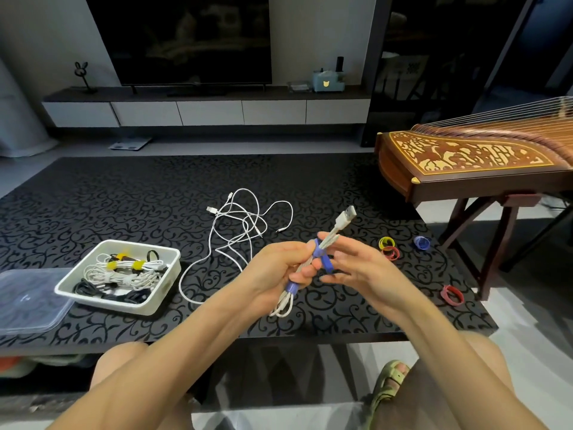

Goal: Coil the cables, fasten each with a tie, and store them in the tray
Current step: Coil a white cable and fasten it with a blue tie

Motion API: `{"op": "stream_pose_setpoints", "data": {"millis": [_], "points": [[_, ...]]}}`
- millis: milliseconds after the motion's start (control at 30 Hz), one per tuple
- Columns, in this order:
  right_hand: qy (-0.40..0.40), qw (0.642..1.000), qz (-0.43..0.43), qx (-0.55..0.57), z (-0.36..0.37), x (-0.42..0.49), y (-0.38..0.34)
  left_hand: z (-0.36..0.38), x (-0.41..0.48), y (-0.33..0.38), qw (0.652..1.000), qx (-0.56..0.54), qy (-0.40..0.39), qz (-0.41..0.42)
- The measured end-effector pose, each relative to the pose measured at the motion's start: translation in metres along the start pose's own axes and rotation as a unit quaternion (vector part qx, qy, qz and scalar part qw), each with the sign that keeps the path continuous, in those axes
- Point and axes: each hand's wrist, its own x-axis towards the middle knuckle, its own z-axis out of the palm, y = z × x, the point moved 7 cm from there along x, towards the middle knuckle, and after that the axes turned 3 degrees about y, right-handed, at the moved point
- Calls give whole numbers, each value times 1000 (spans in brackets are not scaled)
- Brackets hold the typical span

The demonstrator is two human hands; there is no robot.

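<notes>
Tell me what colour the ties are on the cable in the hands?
Blue. Both ties around the white cable are blue, which shows best in the head view.

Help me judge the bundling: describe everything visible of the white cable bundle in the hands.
The white cable bundle is folded into a narrow hank, tilted above the black table, silver USB plug uppermost. One blue tie cinches its lower part; a second blue tie near the plug has a loose tail. The left hand grips the middle; the right hand touches the tail.
</notes>
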Motion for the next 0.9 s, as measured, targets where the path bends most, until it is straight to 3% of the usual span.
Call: {"op": "stream_pose_setpoints", "data": {"millis": [200, 267, 567, 633, 733, 900], "points": [[116, 989, -84, -36, 6, 5, -5, -3, -7, 3, 997, -57, -21, -42], [141, 985, -80, -66, 1, 5, -4, -5, -11, 3, 998, -20, -32, -47], [189, 976, -22, -102, 12, -11, 24, -28, -6, 2, 984, 142, 86, 61], [183, 969, -38, -163, 20, -21, 23, -35, -7, 2, 956, 232, 147, 103], [186, 964, -27, -187, 26, -28, 12, -36, -14, 8, 863, 407, 224, 200], [183, 980, 73, -18, 23, -16, -3, -4, -24, 13, 731, 564, 153, 352]]}}
